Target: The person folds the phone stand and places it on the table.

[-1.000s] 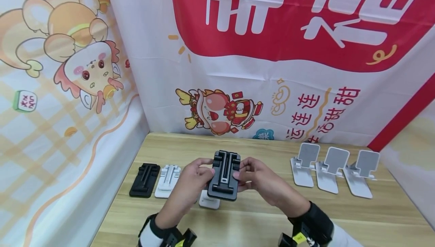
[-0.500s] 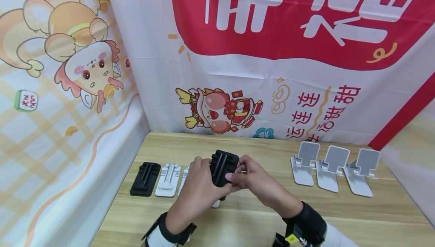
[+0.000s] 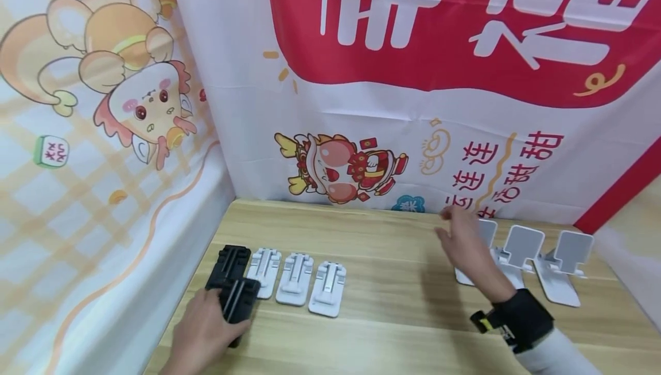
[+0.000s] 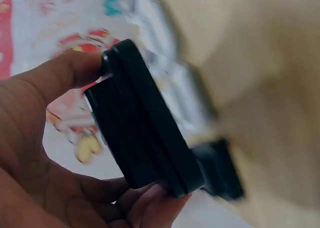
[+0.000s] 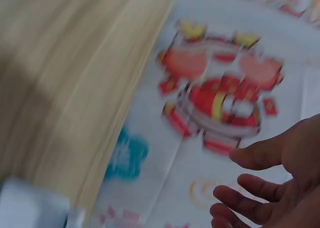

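My left hand (image 3: 203, 326) grips a folded black phone stand (image 3: 241, 303) between thumb and fingers at the left of the table. In the left wrist view the black folded stand (image 4: 145, 123) shows edge-on. Just beyond it lies another folded black stand (image 3: 230, 257), partly overlapped in the head view. My right hand (image 3: 462, 243) holds nothing, its fingers loosely bent, over the left one of the unfolded white stands (image 3: 488, 231) at the right. In the right wrist view the right hand (image 5: 265, 188) appears with thumb and fingers apart.
Three folded white stands (image 3: 294, 279) lie in a row right of the black ones. Unfolded white stands with grey pads (image 3: 524, 246) stand at the table's right. A printed cloth (image 3: 361, 105) hangs behind the wooden table (image 3: 392, 300), and another covers the left side.
Both hands held the black stand at the centre; the right let go and moved right toward the unfolded stands. The left hand carried the black stand left, beside the other black one.
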`<state>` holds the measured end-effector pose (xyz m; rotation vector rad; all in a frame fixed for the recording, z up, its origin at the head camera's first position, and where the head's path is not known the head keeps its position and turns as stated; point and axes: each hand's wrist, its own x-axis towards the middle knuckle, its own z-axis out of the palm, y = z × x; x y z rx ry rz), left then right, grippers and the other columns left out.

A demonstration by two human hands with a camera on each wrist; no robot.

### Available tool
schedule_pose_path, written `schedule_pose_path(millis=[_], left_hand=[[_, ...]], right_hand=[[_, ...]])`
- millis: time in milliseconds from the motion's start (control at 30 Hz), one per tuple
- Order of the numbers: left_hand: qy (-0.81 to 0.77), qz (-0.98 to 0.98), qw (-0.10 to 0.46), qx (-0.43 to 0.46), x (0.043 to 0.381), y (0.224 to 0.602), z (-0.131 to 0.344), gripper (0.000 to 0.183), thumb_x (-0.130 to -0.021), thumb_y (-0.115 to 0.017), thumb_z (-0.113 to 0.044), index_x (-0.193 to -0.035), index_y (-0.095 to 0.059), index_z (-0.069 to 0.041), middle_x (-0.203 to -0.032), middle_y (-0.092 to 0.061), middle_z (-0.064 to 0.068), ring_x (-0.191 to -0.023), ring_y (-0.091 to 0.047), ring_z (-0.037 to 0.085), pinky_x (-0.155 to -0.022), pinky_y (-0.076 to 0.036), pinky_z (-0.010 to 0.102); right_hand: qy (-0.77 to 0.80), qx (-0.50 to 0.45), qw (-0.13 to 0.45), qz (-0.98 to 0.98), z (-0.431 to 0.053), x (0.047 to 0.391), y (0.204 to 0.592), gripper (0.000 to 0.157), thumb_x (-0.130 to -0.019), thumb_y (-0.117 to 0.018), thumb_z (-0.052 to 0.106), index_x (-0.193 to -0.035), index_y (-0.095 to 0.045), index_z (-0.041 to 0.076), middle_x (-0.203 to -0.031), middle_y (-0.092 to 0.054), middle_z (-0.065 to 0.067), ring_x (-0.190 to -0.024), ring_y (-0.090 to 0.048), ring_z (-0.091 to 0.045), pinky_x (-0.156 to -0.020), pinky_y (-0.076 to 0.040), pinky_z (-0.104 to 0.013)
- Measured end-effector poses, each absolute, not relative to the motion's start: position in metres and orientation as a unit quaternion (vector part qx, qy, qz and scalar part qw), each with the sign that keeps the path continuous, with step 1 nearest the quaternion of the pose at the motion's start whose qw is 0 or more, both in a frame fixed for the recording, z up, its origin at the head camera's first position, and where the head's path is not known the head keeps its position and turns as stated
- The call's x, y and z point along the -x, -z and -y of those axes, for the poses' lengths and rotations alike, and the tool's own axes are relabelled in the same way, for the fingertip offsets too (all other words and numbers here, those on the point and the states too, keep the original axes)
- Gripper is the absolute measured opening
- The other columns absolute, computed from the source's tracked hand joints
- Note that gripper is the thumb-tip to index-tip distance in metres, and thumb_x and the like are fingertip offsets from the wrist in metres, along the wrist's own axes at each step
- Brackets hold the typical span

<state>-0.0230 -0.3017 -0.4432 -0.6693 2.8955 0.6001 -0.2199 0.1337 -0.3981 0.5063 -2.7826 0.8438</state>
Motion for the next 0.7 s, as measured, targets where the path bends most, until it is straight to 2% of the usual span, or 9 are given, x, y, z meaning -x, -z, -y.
schedule_pose_path(millis=[67,133,267,433,533,700], left_hand=[[-0.184,-0.951,0.077,0.236,0.015,0.451,0.319,0.098,-0.068,-0.086,-0.051,-0.127,-0.052,0.019,-0.101,-0.055,0.024,-0.084,-0.056,0.03,-0.06,-0.053,0.044],[-0.18,-0.948,0.089,0.245,0.009,0.457,0.332,0.098,-0.067,-0.087,-0.052,-0.123,-0.052,0.021,-0.096,-0.054,0.022,-0.082,-0.054,0.03,-0.059,-0.052,0.044],[-0.171,-0.944,0.121,0.255,0.003,0.468,0.349,0.1,-0.066,-0.087,-0.056,-0.119,-0.053,0.022,-0.095,-0.054,0.022,-0.084,-0.054,0.032,-0.062,-0.052,0.048],[-0.167,-0.939,0.158,0.257,0.004,0.48,0.358,0.092,-0.066,-0.088,-0.052,-0.11,-0.056,0.021,-0.098,-0.053,0.03,-0.086,-0.056,0.036,-0.066,-0.055,0.052],[-0.169,-0.938,0.165,0.255,0.006,0.484,0.36,0.089,-0.067,-0.089,-0.05,-0.108,-0.056,0.022,-0.098,-0.051,0.033,-0.085,-0.056,0.037,-0.065,-0.055,0.052],[-0.175,-0.941,0.166,0.236,0.009,0.485,0.36,0.089,-0.069,-0.09,-0.05,-0.107,-0.056,0.022,-0.096,-0.048,0.031,-0.086,-0.052,0.038,-0.065,-0.054,0.05]], right_hand=[[-0.222,-0.171,0.132,0.951,-0.151,0.233,0.405,0.035,-0.09,-0.07,-0.003,-0.12,-0.055,-0.013,-0.117,-0.061,-0.037,-0.115,-0.052,-0.054,-0.104,-0.037,-0.067],[-0.168,-0.17,0.142,0.961,-0.164,0.242,0.411,0.041,-0.088,-0.07,-0.006,-0.124,-0.054,-0.015,-0.124,-0.058,-0.039,-0.121,-0.046,-0.057,-0.106,-0.032,-0.071],[-0.1,-0.189,0.174,0.961,-0.182,0.25,0.424,0.039,-0.085,-0.063,-0.011,-0.124,-0.059,-0.013,-0.127,-0.058,-0.038,-0.121,-0.047,-0.057,-0.099,-0.04,-0.072],[-0.078,-0.232,0.228,0.942,-0.194,0.256,0.435,0.031,-0.08,-0.056,-0.017,-0.109,-0.064,-0.011,-0.105,-0.067,-0.033,-0.1,-0.06,-0.051,-0.083,-0.05,-0.063],[-0.076,-0.225,0.212,0.948,-0.198,0.259,0.434,0.028,-0.082,-0.055,-0.018,-0.109,-0.063,-0.012,-0.101,-0.067,-0.033,-0.094,-0.061,-0.051,-0.076,-0.052,-0.061],[-0.056,-0.178,0.15,0.971,-0.202,0.266,0.43,0.026,-0.088,-0.054,-0.017,-0.112,-0.063,-0.012,-0.1,-0.067,-0.033,-0.089,-0.062,-0.049,-0.069,-0.052,-0.059]])
